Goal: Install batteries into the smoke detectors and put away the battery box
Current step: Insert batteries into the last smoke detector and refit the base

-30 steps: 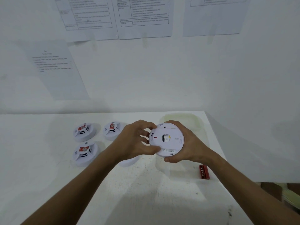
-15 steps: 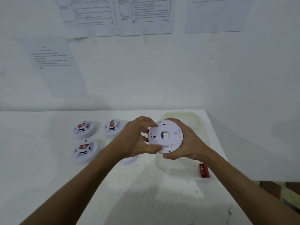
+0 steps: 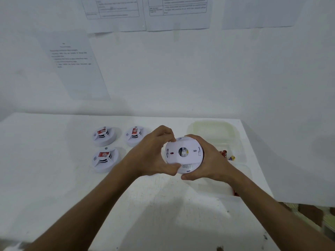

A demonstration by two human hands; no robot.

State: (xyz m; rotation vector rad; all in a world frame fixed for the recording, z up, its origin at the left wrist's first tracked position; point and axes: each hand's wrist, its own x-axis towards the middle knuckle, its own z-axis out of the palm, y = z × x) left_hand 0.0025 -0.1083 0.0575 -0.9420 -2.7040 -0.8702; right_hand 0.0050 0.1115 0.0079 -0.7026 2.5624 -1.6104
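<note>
A person holds a white smoke detector (image 3: 184,154) in both hands above a white table (image 3: 54,178), its flat back plate turned up toward the camera. The left hand (image 3: 154,156) grips the detector's left edge, fingers curled over the top of the rim and thumb pressed against the lower edge. The right hand (image 3: 208,160) cups the unit from the right and beneath, fingers wrapped around its far side and thumb curled under the bottom rim. A round opening sits at the centre of the back plate, with a small red mark to its left and a printed label near the lower edge.

Three more smoke detectors rest face up on the table to the left, each with a red sticker on its dome: one at the back left (image 3: 104,135), one at the back nearer the hands (image 3: 135,135), and one in front (image 3: 105,159). They sit close together but apart from one another.

To the right of the hands, a clear plastic battery box (image 3: 233,134) stands near the table's right edge, with red and yellow batteries (image 3: 226,154) visible inside it just beside the right hand. Printed sheets of paper (image 3: 76,64) hang on the white wall behind the table.
</note>
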